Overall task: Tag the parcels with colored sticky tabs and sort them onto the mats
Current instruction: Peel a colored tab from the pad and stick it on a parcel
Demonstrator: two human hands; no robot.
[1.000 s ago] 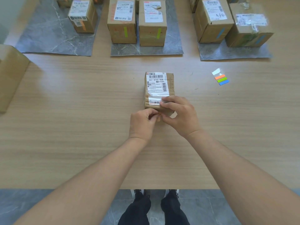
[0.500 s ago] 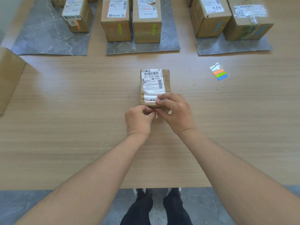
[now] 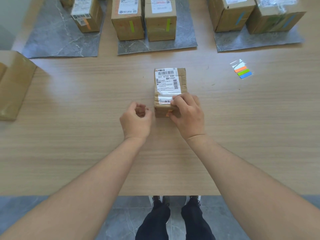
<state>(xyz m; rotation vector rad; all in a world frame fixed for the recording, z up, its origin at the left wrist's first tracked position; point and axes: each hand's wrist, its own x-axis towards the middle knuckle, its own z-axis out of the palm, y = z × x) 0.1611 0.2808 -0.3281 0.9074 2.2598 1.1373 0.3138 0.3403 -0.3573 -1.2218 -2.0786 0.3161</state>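
A small cardboard parcel (image 3: 170, 84) with a white shipping label lies mid-table. An orange sticky tab (image 3: 168, 113) shows on its near face. My right hand (image 3: 187, 115) rests over the parcel's near end, fingers on its top and thumb pressing the tab. My left hand (image 3: 136, 118) hovers just left of the parcel, fingers loosely curled, holding nothing. The pad of orange, green and blue tabs (image 3: 242, 72) lies to the right. Three grey mats sit at the back: left mat (image 3: 57, 40), middle mat (image 3: 155, 46), right mat (image 3: 256, 41).
The left mat holds an orange-tagged parcel (image 3: 86, 14). Two green-tagged parcels (image 3: 128, 23) (image 3: 161, 21) stand on the middle mat. Two blue-tagged parcels (image 3: 230, 13) (image 3: 275, 16) are on the right mat. A large cardboard box (image 3: 13, 84) sits at the table's left edge.
My left hand has let go of the tab and drawn away to the left. My right hand stays on the parcel's near end, where the orange tab now shows.
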